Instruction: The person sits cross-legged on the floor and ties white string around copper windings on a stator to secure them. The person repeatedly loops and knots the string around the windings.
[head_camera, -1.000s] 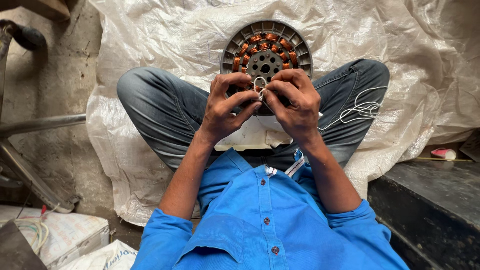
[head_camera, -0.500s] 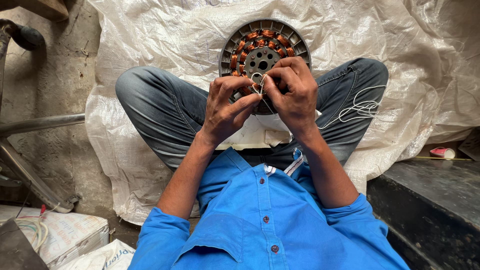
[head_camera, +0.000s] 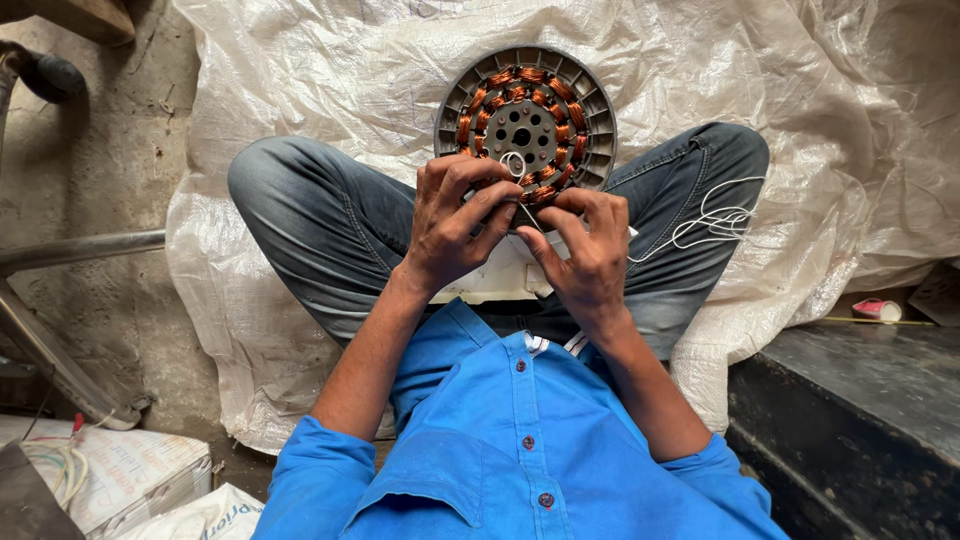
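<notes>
A round grey motor stator (head_camera: 525, 112) with two rings of copper windings rests between my crossed knees on a white woven sack. My left hand (head_camera: 458, 220) presses against its near rim, fingers curled over the coils beside a small loop of white thread (head_camera: 512, 163). Just below the rim, my right hand (head_camera: 585, 258) pinches the thread's strand. More of this white thread (head_camera: 712, 220) lies in loose loops on my right thigh. My hands hide the stator's near edge.
The white woven sack (head_camera: 330, 80) covers the concrete floor under me. A dark metal block (head_camera: 860, 400) stands at the right, with a small pink-and-white roll (head_camera: 880, 309) behind it. Metal bars (head_camera: 70, 250) and printed sacks (head_camera: 120, 470) lie at the left.
My right hand has drawn back from over the stator's hub toward my body, uncovering the coils and the thread loop. My left hand stays at the near rim.
</notes>
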